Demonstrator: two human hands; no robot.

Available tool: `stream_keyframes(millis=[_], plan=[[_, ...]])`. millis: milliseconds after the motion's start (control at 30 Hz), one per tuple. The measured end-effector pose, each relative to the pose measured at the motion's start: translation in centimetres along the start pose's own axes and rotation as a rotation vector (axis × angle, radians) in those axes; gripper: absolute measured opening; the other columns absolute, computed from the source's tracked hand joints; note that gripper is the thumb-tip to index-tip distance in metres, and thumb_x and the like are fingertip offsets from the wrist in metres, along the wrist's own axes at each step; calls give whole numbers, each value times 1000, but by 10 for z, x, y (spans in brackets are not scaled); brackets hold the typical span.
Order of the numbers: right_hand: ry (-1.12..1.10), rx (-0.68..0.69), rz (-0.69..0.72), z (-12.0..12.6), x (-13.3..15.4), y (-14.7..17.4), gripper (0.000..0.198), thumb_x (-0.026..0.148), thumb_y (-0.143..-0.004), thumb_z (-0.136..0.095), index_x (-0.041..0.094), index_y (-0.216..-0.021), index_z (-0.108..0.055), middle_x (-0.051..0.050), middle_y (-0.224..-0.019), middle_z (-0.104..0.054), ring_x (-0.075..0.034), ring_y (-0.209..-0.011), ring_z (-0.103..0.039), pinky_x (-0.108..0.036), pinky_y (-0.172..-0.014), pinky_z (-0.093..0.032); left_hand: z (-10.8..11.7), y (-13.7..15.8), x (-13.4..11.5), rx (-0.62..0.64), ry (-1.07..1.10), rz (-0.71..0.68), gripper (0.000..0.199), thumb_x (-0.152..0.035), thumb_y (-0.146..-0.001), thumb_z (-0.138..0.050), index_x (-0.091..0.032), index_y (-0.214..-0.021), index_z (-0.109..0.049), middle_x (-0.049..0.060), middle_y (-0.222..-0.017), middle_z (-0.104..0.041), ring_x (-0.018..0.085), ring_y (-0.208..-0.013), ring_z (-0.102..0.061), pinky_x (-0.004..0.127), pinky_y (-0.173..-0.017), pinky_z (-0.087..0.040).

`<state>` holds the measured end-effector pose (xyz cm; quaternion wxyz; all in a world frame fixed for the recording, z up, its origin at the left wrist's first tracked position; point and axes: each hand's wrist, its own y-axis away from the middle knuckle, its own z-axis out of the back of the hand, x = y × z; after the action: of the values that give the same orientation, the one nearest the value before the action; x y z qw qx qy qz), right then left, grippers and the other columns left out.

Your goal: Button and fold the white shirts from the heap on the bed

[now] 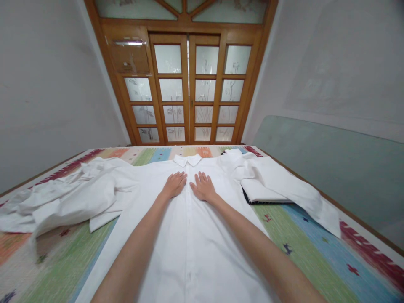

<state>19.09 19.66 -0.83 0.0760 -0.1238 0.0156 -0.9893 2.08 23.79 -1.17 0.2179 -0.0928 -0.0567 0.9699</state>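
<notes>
A white button-front shirt (187, 235) lies spread out with its front up and its collar (187, 160) at the far end. My left hand (175, 184) rests flat on the upper chest, just left of the button strip. On the other side of the strip, my right hand (202, 186) lies flat too, fingers spread. Neither hand holds anything. The right sleeve (284, 181) reaches out over a white item with a dark edge (263, 194), whose kind I cannot make out. At the left, the other sleeve merges with a heap of crumpled white cloth (72, 193).
Beneath the shirt is a multicoloured striped cover (293, 244) on a table or bed-like surface. A pale green board (331, 168) leans along the right wall. Wooden doors with glass panes (189, 88) stand beyond the far edge, and a grey wall (47, 84) rises at the left.
</notes>
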Motion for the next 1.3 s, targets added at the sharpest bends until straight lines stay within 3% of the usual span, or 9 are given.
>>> stream_keyframes(millis=[300, 567, 867, 1100, 1300], plan=[[37, 40, 24, 2, -13, -22, 63, 41, -101, -15, 9, -155, -24, -11, -163, -15, -25, -150, -12, -46, -119, -8, 2, -5, -10, -74, 25, 55, 39, -31, -100, -40, -23, -134, -58, 6, -145, -53, 24, -139, -42, 42, -116, -30], [63, 53, 32, 4, -25, -50, 62, 39, -100, -15, 12, -155, -24, -8, -163, -16, -25, -150, -12, -49, -119, -11, 0, -26, -15, -202, 106, 142, 28, -26, -93, -51, -19, -109, -73, 8, -126, -68, 21, -121, -59, 32, -107, -40], [77, 51, -27, 4, -27, -75, 62, 39, -100, -14, 13, -156, -19, -7, -163, -15, -25, -150, -11, -50, -119, -10, -6, -32, -16, -294, 78, 122, 21, -21, -91, -49, -17, -99, -68, 10, -108, -71, 22, -105, -62, 32, -94, -46], [100, 86, -37, 7, -25, -74, 64, 40, -101, -13, 10, -157, -16, -9, -164, -11, -26, -150, -9, -48, -119, -9, -1, -28, -17, -266, 129, 130, 11, -19, -85, -56, -19, -92, -64, 8, -102, -69, 23, -104, -59, 33, -94, -45], [117, 79, 15, 8, -27, -56, 66, 45, -101, -15, 9, -156, -19, -10, -164, -11, -27, -150, -9, -46, -119, -8, -2, -17, -21, -184, 98, 128, 26, -17, -93, -40, -19, -111, -59, 10, -112, -68, 21, -110, -60, 34, -96, -44]])
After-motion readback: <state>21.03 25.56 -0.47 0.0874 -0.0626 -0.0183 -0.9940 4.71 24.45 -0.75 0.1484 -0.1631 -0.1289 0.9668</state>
